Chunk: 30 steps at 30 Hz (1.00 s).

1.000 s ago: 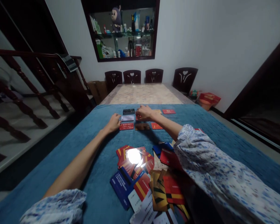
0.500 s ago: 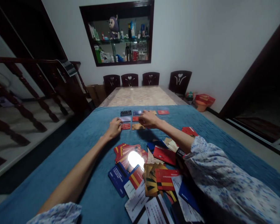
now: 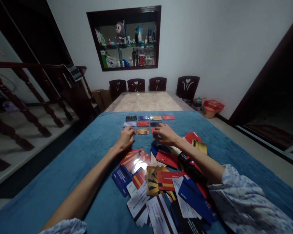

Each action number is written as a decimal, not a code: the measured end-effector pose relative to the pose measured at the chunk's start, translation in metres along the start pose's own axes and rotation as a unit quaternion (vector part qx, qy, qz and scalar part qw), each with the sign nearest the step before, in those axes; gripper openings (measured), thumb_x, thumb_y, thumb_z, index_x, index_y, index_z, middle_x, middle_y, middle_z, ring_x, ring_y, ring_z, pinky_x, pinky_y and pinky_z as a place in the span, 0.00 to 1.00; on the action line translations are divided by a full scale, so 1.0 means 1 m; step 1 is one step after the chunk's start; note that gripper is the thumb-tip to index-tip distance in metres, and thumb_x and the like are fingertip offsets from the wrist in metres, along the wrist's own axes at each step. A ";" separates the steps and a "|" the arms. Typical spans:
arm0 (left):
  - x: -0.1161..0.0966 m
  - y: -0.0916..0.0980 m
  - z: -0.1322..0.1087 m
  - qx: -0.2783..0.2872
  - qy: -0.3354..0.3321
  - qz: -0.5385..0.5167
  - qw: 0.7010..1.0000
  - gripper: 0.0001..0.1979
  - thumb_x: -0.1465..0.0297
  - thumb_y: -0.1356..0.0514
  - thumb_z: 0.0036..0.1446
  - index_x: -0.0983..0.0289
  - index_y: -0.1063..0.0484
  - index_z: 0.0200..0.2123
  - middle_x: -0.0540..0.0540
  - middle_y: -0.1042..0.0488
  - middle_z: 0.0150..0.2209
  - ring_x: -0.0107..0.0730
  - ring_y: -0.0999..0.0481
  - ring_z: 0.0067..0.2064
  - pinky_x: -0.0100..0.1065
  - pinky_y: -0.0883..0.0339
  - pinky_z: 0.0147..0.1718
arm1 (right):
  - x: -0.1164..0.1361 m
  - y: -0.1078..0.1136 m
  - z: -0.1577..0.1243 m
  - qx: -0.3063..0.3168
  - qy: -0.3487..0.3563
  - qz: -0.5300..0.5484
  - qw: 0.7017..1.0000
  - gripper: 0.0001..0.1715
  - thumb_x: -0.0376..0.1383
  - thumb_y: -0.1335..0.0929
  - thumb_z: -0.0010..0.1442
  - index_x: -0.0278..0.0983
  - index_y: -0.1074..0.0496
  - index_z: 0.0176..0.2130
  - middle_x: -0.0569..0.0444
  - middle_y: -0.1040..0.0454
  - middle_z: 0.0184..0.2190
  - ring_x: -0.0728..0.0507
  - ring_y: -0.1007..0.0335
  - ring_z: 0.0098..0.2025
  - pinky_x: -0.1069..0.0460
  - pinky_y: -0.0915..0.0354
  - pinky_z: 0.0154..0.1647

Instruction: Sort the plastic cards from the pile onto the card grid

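Observation:
Several cards lie in neat rows (image 3: 146,123) on a blue cloth (image 3: 63,169) at the far side. A loose heap of cards (image 3: 161,182), red, blue, gold and white, spreads out nearer to me. My left hand (image 3: 127,137) rests with fingers curled at the left end of the nearest row, next to a gold card (image 3: 143,131). My right hand (image 3: 164,134) hovers palm down with bent fingers over the right end of that row, covering a red card. Whether either hand holds a card is hidden.
Beyond the cloth the bare marble tabletop (image 3: 146,101) runs to four dark chairs (image 3: 158,84) at the wall. A wall cabinet (image 3: 127,39) holds bottles and a plush toy. A wooden stair railing (image 3: 26,94) stands left; a red box (image 3: 213,105) sits on the floor right.
Both hands have drawn back toward me, from the far rows to the nearest row. More cards now show laid out in the rows. The view has tilted down a little.

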State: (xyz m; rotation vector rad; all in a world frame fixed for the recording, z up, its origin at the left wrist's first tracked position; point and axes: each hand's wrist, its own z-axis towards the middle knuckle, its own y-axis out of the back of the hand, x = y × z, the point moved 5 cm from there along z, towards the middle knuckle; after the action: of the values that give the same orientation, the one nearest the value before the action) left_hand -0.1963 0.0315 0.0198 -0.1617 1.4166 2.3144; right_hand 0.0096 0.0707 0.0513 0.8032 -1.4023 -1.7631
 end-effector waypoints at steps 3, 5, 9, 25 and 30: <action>-0.014 -0.001 -0.003 0.005 -0.010 -0.002 1.000 0.09 0.77 0.46 0.57 0.64 0.26 0.33 0.58 0.28 0.43 0.38 0.28 0.46 0.40 0.33 0.49 | 0.001 0.002 -0.011 -0.001 0.000 0.008 1.000 0.10 0.33 0.35 0.63 0.38 0.23 0.36 0.48 0.22 0.39 0.40 0.37 0.47 0.49 0.50 0.39; -0.024 -0.003 -0.005 0.010 -0.015 -0.006 1.000 0.09 0.78 0.46 0.57 0.65 0.26 0.34 0.59 0.28 0.43 0.39 0.29 0.47 0.41 0.33 0.49 | 0.000 0.002 -0.017 -0.005 0.003 0.015 1.000 0.10 0.33 0.35 0.62 0.38 0.23 0.36 0.48 0.22 0.39 0.39 0.37 0.47 0.49 0.49 0.39; -0.049 -0.008 -0.009 0.048 -0.018 -0.005 0.999 0.10 0.78 0.46 0.58 0.65 0.26 0.35 0.59 0.27 0.43 0.40 0.29 0.47 0.42 0.34 0.48 | -0.004 -0.003 -0.026 -0.005 0.007 0.036 0.999 0.08 0.33 0.33 0.61 0.39 0.22 0.38 0.48 0.23 0.40 0.39 0.37 0.48 0.49 0.48 0.40; -0.092 -0.029 -0.024 0.119 0.063 -0.003 0.991 0.09 0.70 0.43 0.61 0.62 0.25 0.43 0.59 0.22 0.43 0.46 0.31 0.49 0.49 0.41 0.51 | -0.012 -0.025 -0.037 0.062 0.028 0.067 0.995 0.12 0.34 0.31 0.58 0.41 0.22 0.43 0.48 0.22 0.42 0.37 0.36 0.49 0.48 0.43 0.42; -0.096 -0.034 -0.025 0.137 0.067 -0.012 0.988 0.10 0.70 0.45 0.62 0.62 0.25 0.44 0.59 0.21 0.44 0.45 0.30 0.49 0.48 0.42 0.51 | -0.010 -0.026 -0.038 0.079 0.028 0.059 0.995 0.14 0.34 0.32 0.58 0.41 0.22 0.44 0.47 0.23 0.43 0.37 0.35 0.49 0.48 0.42 0.43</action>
State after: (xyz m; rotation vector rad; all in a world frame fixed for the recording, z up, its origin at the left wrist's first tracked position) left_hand -0.0985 -0.0046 0.0094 -0.2542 1.7722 2.0964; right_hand 0.0416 0.0628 0.0185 0.8290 -1.5341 -1.5430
